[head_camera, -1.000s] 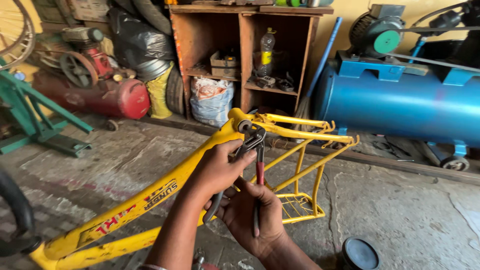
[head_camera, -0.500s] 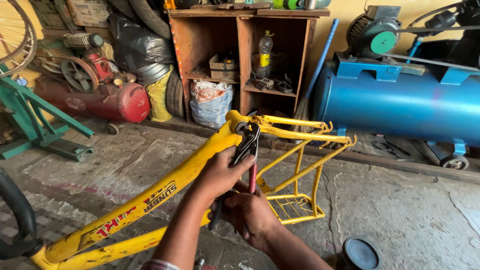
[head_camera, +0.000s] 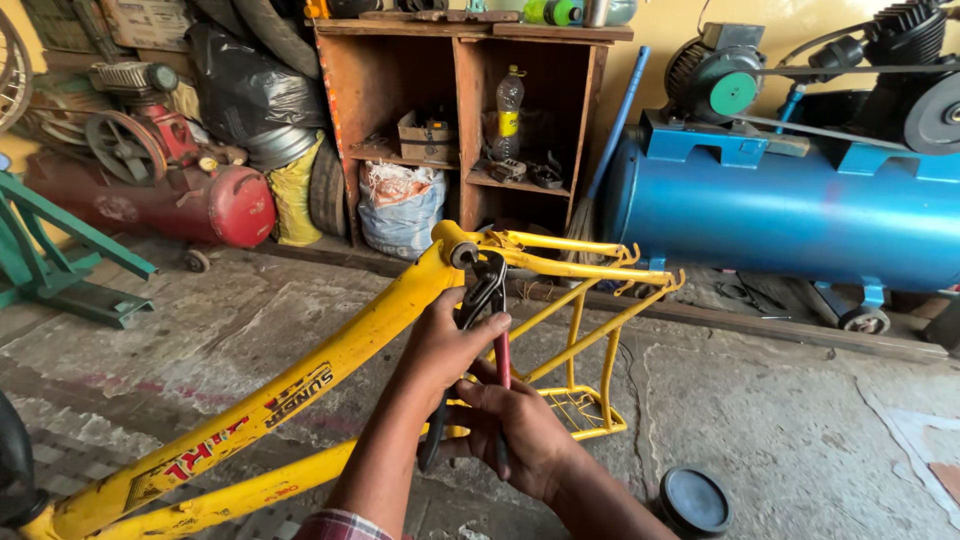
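A yellow bicycle frame lies across the concrete floor, its seat-tube end up at the centre. My left hand wraps the frame's tube just below that end and also touches a pair of pliers. The pliers' dark jaws bite at the clamp on the frame's top end. My right hand grips the pliers' handles lower down, one red and one dark. The frame's yellow rear carrier stands behind my hands.
A blue compressor tank sits at the right, a red compressor at the left. A wooden shelf holds a bottle and parts. A green stand is far left. A round black lid lies by my right arm.
The pliers' jaws have shifted slightly on the clamp, and my right hand has slid along the handles. The view has moved a little.
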